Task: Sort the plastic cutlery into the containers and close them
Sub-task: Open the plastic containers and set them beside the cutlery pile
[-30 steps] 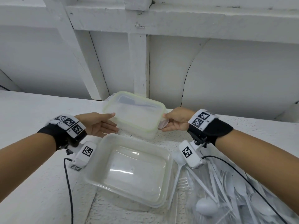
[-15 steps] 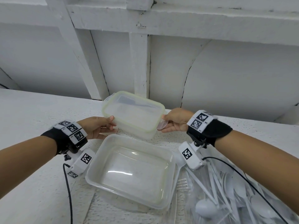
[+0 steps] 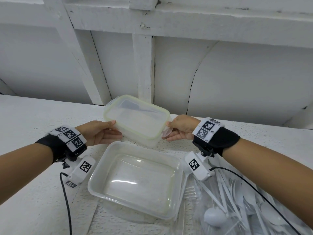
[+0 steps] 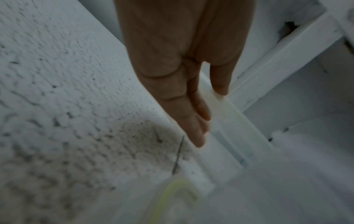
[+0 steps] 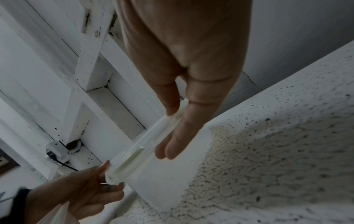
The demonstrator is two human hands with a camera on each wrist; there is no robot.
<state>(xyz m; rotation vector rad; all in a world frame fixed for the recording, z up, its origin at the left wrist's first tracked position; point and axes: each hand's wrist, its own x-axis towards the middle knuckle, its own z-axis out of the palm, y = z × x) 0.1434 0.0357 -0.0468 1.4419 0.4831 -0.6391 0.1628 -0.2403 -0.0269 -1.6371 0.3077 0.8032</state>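
Note:
A clear lid with a green seal (image 3: pixel 137 119) lies tilted toward me over a second translucent container (image 3: pixel 149 141) at the back of the white table. My left hand (image 3: pixel 116 128) pinches the lid's left corner, thumb on top and fingers under it; the left wrist view shows the same thumb-over-rim hold of my left hand (image 4: pixel 210 113) on the lid (image 4: pixel 235 115). My right hand (image 3: pixel 169 131) pinches the lid's right edge by its latch flap, as my right hand (image 5: pixel 172 133) shows on the lid (image 5: pixel 145 144). An open empty container (image 3: pixel 135 180) stands in front.
A heap of white plastic cutlery (image 3: pixel 237 200) lies on a clear bag at the right front, with a fork (image 3: pixel 191 192) and a spoon (image 3: pixel 215 217) nearest the open container. White wall panelling (image 3: pixel 144 65) rises just behind the table. Black cables trail from both wrists.
My left hand has moved from beside the lid onto its left corner and taken hold of it. My right hand has kept its hold on the right edge.

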